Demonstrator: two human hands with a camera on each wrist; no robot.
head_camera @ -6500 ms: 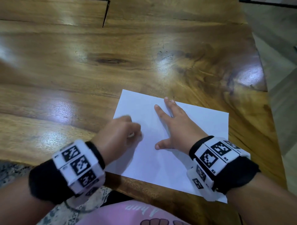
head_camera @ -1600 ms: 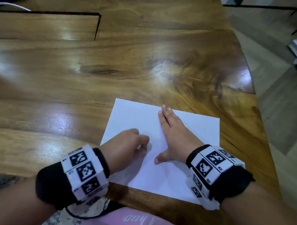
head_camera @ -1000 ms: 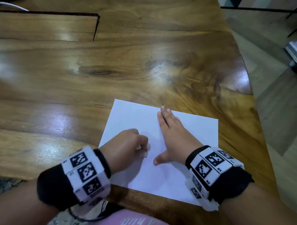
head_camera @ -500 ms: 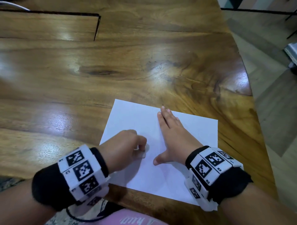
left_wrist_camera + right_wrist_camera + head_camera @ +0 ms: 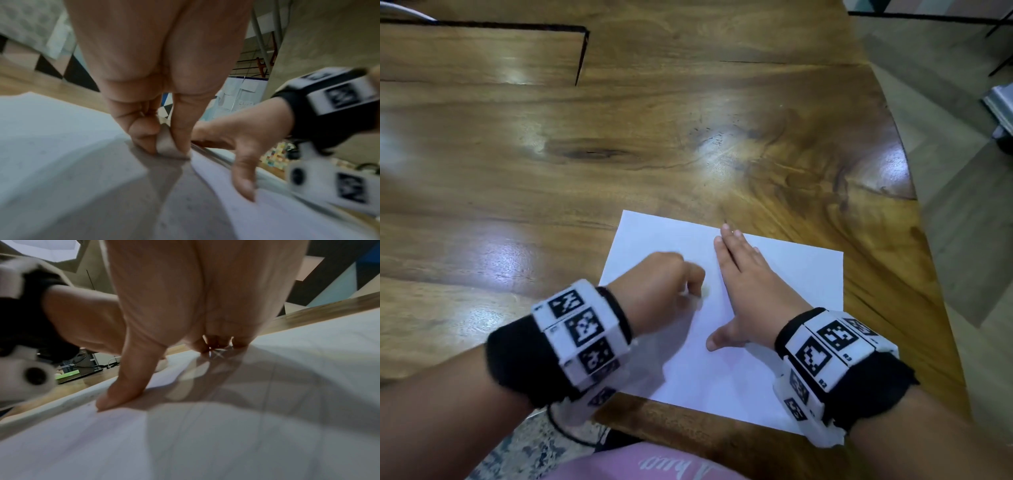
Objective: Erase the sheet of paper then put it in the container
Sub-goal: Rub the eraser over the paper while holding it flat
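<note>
A white sheet of paper (image 5: 801, 274) lies flat near the front edge of the wooden table (image 5: 619, 154). My left hand (image 5: 664, 291) pinches a small pale eraser (image 5: 166, 144) between thumb and curled fingers and presses it on the paper (image 5: 51, 154) left of centre. My right hand (image 5: 750, 291) lies flat on the sheet with straight fingers and spread thumb, holding it down; in the right wrist view its thumb (image 5: 123, 389) presses the paper (image 5: 226, 443). No container shows in any view.
The table's right edge (image 5: 914, 240) curves toward the floor. A dark slot (image 5: 582, 58) cuts into the tabletop at the far left. A green object (image 5: 65, 374) lies far off on the table in the right wrist view.
The left hand with the eraser makes small rubbing shifts on the paper, moving slightly right and back. The right hand stays flat in the same place.
</note>
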